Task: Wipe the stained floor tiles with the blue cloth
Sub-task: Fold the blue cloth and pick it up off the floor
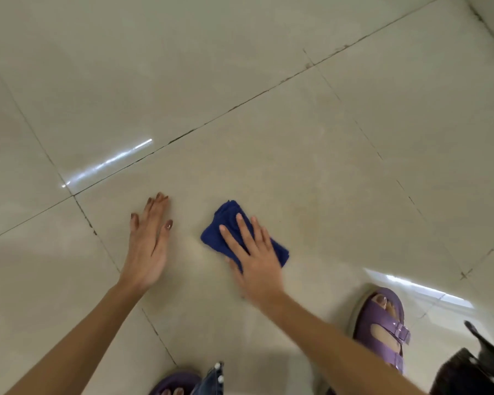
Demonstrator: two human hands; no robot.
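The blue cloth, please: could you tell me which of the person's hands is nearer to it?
Right. The right hand presses flat on the blue cloth with straight fingers; the left hand rests on the floor tile to the cloth's left, not touching it.

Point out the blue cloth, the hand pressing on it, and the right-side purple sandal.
blue cloth (pixel 226 213), head view, bare fold beyond the fingertips
right hand (pixel 257 260), head view, back of the hand
purple sandal (pixel 374 312), head view, front strap
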